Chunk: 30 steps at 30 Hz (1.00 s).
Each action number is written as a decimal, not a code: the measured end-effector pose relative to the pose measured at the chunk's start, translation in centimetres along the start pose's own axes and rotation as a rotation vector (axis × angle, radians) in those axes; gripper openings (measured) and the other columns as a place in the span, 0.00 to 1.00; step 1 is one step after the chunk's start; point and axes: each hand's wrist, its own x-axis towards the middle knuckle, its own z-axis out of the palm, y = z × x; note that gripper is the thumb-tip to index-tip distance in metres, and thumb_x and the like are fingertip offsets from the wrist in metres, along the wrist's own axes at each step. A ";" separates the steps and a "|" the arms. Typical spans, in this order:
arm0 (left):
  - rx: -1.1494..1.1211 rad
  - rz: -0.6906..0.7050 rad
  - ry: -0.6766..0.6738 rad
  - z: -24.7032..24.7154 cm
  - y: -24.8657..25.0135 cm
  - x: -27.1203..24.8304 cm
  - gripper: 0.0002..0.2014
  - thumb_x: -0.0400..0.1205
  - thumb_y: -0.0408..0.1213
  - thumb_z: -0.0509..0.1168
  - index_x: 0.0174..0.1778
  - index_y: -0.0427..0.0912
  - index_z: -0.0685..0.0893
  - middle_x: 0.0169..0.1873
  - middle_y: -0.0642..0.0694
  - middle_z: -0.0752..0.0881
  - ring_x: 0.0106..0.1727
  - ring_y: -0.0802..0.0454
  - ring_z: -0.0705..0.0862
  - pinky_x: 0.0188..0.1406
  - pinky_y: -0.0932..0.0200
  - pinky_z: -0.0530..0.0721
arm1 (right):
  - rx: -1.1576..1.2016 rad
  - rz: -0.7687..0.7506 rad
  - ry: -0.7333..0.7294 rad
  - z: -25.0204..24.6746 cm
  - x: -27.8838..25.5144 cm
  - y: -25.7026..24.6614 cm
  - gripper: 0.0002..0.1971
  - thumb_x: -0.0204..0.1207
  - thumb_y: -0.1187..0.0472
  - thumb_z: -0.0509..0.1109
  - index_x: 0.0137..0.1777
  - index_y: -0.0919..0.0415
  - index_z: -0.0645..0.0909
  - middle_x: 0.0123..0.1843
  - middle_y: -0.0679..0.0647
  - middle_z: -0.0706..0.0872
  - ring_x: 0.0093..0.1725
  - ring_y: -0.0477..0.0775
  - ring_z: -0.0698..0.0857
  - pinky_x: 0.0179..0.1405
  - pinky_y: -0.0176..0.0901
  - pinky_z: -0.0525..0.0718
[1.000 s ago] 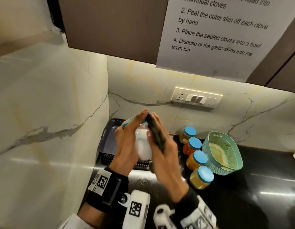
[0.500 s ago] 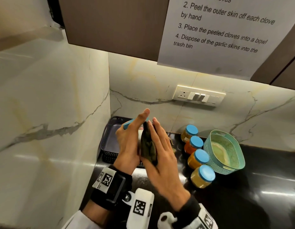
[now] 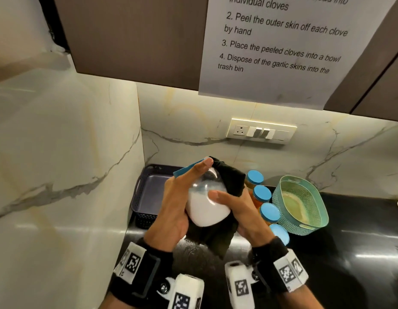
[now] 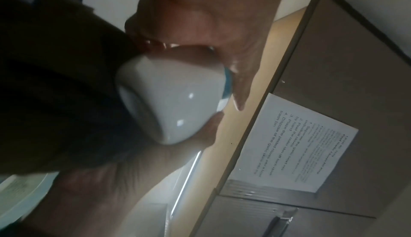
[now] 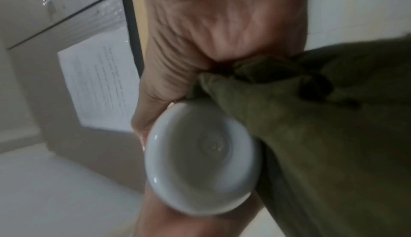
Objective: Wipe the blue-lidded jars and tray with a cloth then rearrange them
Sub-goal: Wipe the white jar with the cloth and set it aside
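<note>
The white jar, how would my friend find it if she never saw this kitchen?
Look at the black countertop in the marble corner, where four blue-lidded jars line up beside a teal basket. The white jar is held above it, left hand gripping it, right hand pressing a dark cloth against it. Only it holds white contents; the others look amber.

Head downward; wrists upward, close

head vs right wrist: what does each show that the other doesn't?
Only head: four blue-lidded jars in a row on the counter, teal basket, dark tray, wall socket, and the held jar's blue lid.
Only right wrist: the white jar's round base face-on.
Both: the white jar, the dark cloth in the right hand, and the printed sheet.
</note>
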 end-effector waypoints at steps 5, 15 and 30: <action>-0.115 0.029 -0.059 -0.7 0.2 0.8 0.45 0.51 0.59 0.91 0.59 0.34 0.90 0.50 0.33 0.91 0.52 0.34 0.91 0.56 0.40 0.91 | -0.421 -0.362 0.255 3.4 -1.3 0.5 0.31 0.74 0.53 0.83 0.77 0.44 0.81 0.74 0.41 0.88 0.75 0.46 0.85 0.69 0.37 0.86; -0.004 0.143 0.008 -0.3 -0.1 0.6 0.34 0.55 0.48 0.90 0.55 0.38 0.91 0.44 0.38 0.96 0.38 0.40 0.95 0.32 0.52 0.92 | -0.145 0.048 0.230 3.0 1.3 -1.7 0.25 0.79 0.34 0.68 0.63 0.53 0.88 0.55 0.60 0.95 0.51 0.63 0.95 0.45 0.50 0.95; -0.078 0.138 0.073 -1.2 0.2 1.9 0.33 0.57 0.52 0.86 0.55 0.37 0.94 0.50 0.37 0.95 0.48 0.39 0.95 0.45 0.50 0.94 | -0.539 -0.318 0.200 4.2 -0.1 2.6 0.31 0.84 0.50 0.68 0.87 0.43 0.69 0.86 0.52 0.77 0.84 0.56 0.78 0.77 0.61 0.83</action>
